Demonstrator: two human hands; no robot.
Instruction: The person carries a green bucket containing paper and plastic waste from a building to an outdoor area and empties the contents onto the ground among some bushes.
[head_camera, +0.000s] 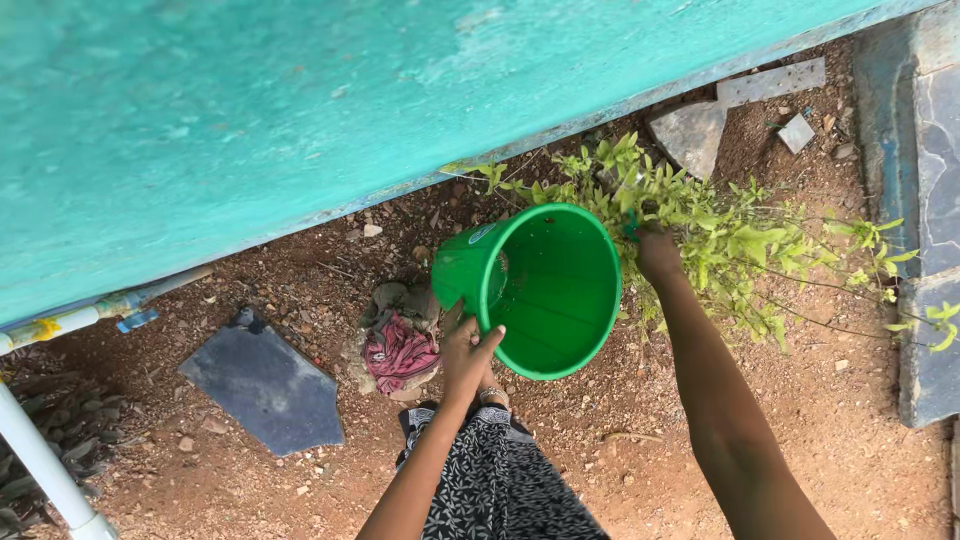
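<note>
— What does the left hand (467, 352) hold?

— It clasps the green bucket (535, 290) low on its side, thumb over the near rim, propping it tipped with the mouth facing up at the camera.

— And the right hand (657, 250)?

— It closes on the far rim, steadying the tilt. Just beyond that grip spreads the leafy shrub (730, 235); left of the bucket lies a crumpled cloth (400, 350).

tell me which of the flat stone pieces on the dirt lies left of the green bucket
The big dark slate slab, beside the rag. The other pieces, a grey wedge and a small square chip, lie up right, near the wall.
</note>
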